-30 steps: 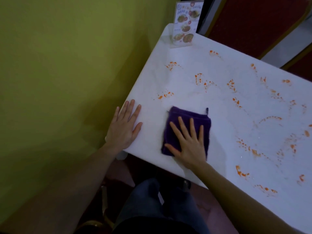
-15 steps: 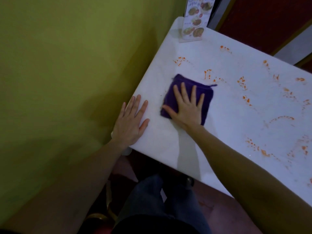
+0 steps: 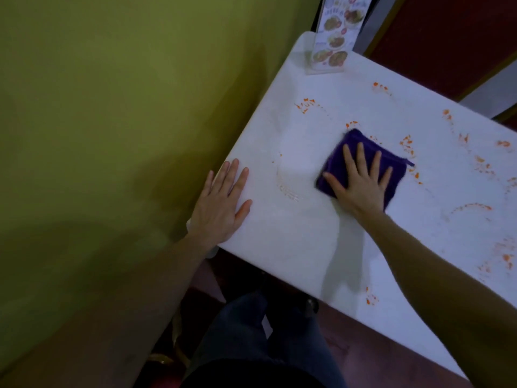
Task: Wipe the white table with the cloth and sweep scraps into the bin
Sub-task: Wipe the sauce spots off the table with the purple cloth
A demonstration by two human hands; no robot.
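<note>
Standing at the near corner of the white desk (image 3: pixel 293 247), dark trousers (image 3: pixel 251 340) visible below the edge, reddish floor (image 3: pixel 349 340) underneath. My left hand (image 3: pixel 221 203) lies flat and open, palm down, on the desk's near-left corner, fingers together pointing away, thumb out to the right, heel of the hand right at the edge. It holds nothing. My right hand (image 3: pixel 361 180) is flat and open too, fingers spread, pressing down on the purple cloth (image 3: pixel 338 158), not gripping it. Cloth is folded into a rough square, lying flat on the desk toward the middle, well apart from the left hand; its edges look motion-blurred, a small tab sticks out at its right corner. Desk patch between the two hands is mostly white, only faint pale smears (image 3: pixel 288 191). Orange scraps (image 3: pixel 407 144) sit just beside the cloth on its far and right sides, more are scattered across the right half of the desk, and a small cluster (image 3: pixel 370 298) sits near the near edge under my right forearm. Further out, another orange patch (image 3: pixel 305 105) toward the left edge. At the far corner, a menu card (image 3: pixel 334 35) with food pictures stands upright in a clear holder. Green wall (image 3: pixel 112 107) runs along the desk's left side; red panels (image 3: pixel 447 32) behind the far edge.
</note>
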